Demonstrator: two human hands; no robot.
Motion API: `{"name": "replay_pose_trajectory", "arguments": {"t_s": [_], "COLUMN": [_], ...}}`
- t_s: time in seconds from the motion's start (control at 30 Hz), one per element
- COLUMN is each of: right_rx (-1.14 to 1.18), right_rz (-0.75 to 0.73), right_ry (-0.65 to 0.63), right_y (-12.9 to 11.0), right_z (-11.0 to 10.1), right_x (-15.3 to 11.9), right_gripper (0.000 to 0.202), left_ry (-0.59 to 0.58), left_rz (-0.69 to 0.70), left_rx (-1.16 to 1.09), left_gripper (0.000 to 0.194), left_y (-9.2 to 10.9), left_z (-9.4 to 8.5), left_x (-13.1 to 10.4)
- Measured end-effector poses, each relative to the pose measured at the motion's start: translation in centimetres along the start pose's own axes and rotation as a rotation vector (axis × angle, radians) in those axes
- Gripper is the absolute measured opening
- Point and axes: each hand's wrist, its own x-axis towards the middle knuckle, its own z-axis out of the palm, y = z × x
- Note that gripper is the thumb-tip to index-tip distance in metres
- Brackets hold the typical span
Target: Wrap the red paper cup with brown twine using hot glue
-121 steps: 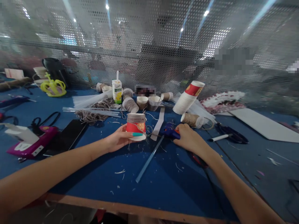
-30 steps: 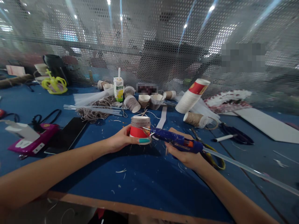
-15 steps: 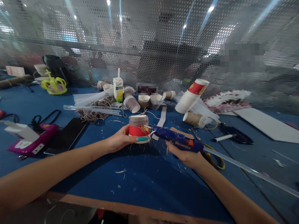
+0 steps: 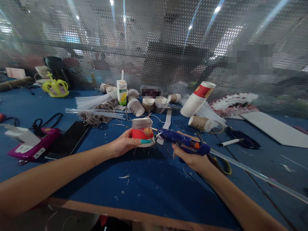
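Note:
A red paper cup (image 4: 139, 133) stands upside down in the middle of the blue table, its upper part wound with grey-brown cord. My left hand (image 4: 125, 143) grips the cup from the left, thumb across its front. In my right hand (image 4: 190, 157) is a blue glue gun (image 4: 180, 140) with a long clear glue stick out of its back. The gun's metal nozzle points left, close to the cup's right side; whether it touches is too small to tell. A loose end of cord hangs over the cup's red part.
Behind the cup lie cord-wrapped cups (image 4: 136, 107), a juice carton (image 4: 122, 92) and tangled cord (image 4: 96, 117). A leaning cup stack (image 4: 194, 101) and scissors (image 4: 222, 165) are to the right. At left are a black phone (image 4: 68, 139), a purple power strip (image 4: 36, 147) and a yellow crown (image 4: 55, 87).
The glue gun's nozzle has drawn slightly up and right from the cup's front. The cup, with my left hand round it, has shifted very slightly left and up.

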Motion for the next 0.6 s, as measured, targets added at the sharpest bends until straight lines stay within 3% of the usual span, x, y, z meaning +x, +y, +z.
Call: {"name": "replay_pose_trajectory", "arguments": {"t_s": [0.6], "right_rx": [0.031], "right_rz": [0.064], "right_ry": [0.062], "right_y": [-0.17], "right_z": [0.15], "right_x": [0.4], "right_gripper": [0.027], "left_ry": [0.047], "left_rz": [-0.021], "left_rx": [-0.013], "left_gripper": [0.052], "left_y": [-0.04], "left_z": [-0.09], "left_x": [-0.05]}}
